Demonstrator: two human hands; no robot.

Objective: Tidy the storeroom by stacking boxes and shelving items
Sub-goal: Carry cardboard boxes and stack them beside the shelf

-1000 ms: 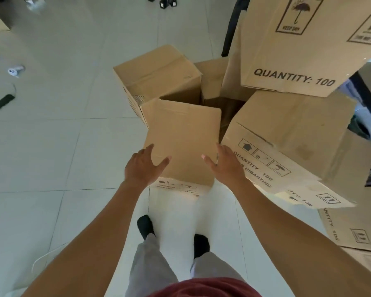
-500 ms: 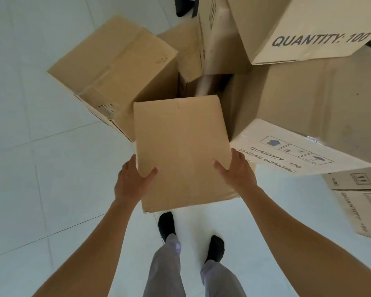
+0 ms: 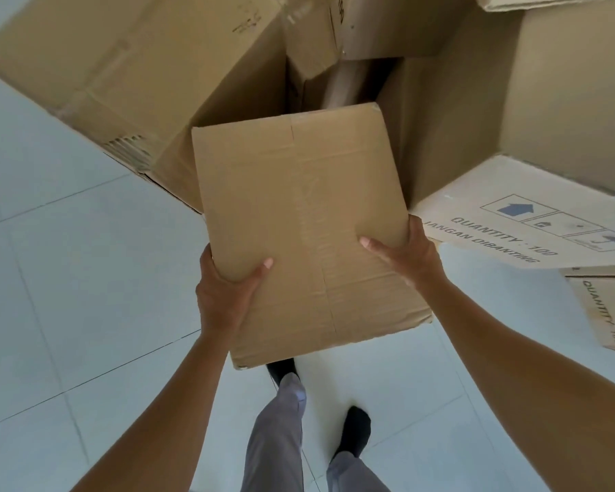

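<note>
A plain brown cardboard box (image 3: 299, 214) hangs in front of me above the white tiled floor, its taped top facing up. My left hand (image 3: 224, 296) grips its left side, thumb laid across the top. My right hand (image 3: 405, 253) grips the right side the same way, thumb on top. The fingers of both hands are hidden under or behind the box's sides.
A large tilted carton (image 3: 128, 76) stands at the left rear. A big printed box (image 3: 519, 143) marked QUANTITY 100 sits at the right, touching or nearly touching the held box. Another printed box (image 3: 604, 307) lies at the far right. White floor tiles (image 3: 68, 278) spread left.
Both hands have closed round the box's sides and raised it off the floor toward me. The camera has moved nearer to the box pile.
</note>
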